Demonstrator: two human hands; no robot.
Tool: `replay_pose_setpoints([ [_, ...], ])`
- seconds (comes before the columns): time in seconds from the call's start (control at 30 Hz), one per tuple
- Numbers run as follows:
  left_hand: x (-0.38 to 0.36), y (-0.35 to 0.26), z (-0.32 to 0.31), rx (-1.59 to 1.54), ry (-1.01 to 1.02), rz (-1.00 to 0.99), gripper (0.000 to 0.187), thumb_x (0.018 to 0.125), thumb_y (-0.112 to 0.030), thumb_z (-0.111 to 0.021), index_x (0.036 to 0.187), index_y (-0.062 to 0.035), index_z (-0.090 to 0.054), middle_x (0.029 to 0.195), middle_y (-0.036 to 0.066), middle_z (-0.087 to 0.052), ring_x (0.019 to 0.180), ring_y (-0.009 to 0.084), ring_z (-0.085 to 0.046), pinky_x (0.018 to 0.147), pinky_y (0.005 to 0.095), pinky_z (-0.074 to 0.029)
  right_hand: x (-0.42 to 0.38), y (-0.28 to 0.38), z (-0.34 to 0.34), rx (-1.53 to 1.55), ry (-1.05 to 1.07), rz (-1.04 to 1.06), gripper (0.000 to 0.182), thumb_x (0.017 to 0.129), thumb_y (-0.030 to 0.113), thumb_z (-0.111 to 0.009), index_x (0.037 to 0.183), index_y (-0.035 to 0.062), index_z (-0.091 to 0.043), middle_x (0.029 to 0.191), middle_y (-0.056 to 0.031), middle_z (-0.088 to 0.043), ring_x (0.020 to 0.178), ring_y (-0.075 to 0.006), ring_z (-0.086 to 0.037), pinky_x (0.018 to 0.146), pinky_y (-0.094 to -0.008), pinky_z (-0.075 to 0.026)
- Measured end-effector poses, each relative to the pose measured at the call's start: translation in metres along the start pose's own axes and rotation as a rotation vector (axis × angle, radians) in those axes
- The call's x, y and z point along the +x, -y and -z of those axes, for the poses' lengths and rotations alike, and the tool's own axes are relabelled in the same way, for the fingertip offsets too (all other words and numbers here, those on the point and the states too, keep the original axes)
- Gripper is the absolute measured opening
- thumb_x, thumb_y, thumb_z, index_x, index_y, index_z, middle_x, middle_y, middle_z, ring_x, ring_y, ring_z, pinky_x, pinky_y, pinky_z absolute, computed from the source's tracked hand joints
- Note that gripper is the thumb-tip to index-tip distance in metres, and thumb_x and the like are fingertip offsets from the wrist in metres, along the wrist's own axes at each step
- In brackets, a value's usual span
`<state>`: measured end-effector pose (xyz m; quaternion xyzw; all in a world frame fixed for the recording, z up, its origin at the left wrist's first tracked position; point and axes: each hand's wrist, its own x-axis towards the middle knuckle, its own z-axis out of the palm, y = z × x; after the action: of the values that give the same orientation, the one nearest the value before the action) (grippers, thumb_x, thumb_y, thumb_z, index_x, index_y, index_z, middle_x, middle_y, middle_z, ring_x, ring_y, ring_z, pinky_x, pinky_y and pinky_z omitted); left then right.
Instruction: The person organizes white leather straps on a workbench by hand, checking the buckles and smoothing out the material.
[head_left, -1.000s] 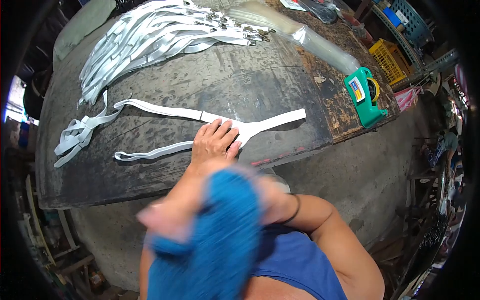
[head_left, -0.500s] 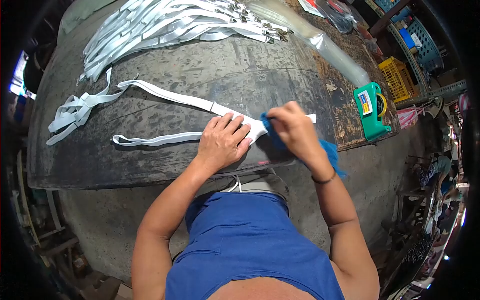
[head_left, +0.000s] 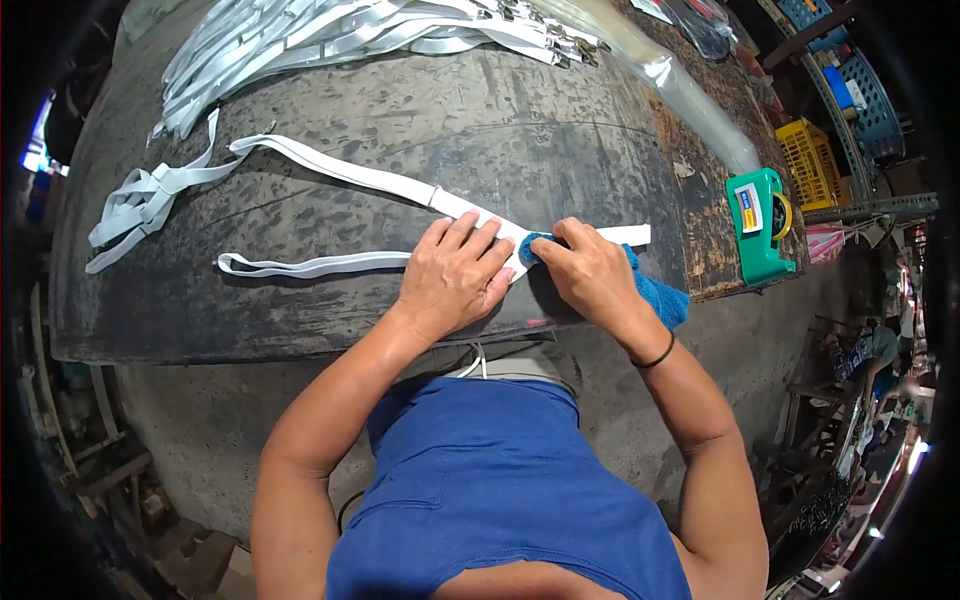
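Both hands are down now: left hand (head_left: pixel 455 275) flat pinning the strap (head_left: pixel 340 172), right hand (head_left: pixel 590 270) newly arrived, gripping the blue cloth (head_left: pixel 655 295) against it.

Your left hand (head_left: pixel 455 275) pressed on a white strap (head_left: pixel 340 175) of flat woven cloth, matt and smooth, while your right hand (head_left: pixel 590 270) held a blue cloth (head_left: pixel 655 295) that looked soft and fuzzy, like terry. The table (head_left: pixel 560 150) under them was dark, worn and mottled, rough and dull, with a rusty brown patch towards its right end. Farther back, the heap of white straps (head_left: pixel 300 40) carried small metal clips, a clear plastic bag (head_left: pixel 680 90) shone glossy, and the green tape dispenser (head_left: pixel 765 225) was smooth hard plastic.
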<state>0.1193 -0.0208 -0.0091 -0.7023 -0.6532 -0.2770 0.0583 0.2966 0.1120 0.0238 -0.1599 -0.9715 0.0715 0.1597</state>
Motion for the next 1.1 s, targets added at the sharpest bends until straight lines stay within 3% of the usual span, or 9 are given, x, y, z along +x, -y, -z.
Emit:
replay_pose_setpoints([
  [1.1,0.003,0.000,0.003,-0.006,0.035,0.005,0.029,0.086,-0.026,-0.067,0.110,-0.0090,-0.070,0.122,0.011,-0.065,0.117,0.0320,-0.057,0.096,0.0426,-0.046,0.001,-0.009,0.011,-0.057,0.091,0.049,0.009,0.079,0.010,-0.062,0.088,0.0142,-0.064,0.084,-0.0054,-0.051,0.075,-0.0226,-0.061,0.060,-0.0366,-0.052],
])
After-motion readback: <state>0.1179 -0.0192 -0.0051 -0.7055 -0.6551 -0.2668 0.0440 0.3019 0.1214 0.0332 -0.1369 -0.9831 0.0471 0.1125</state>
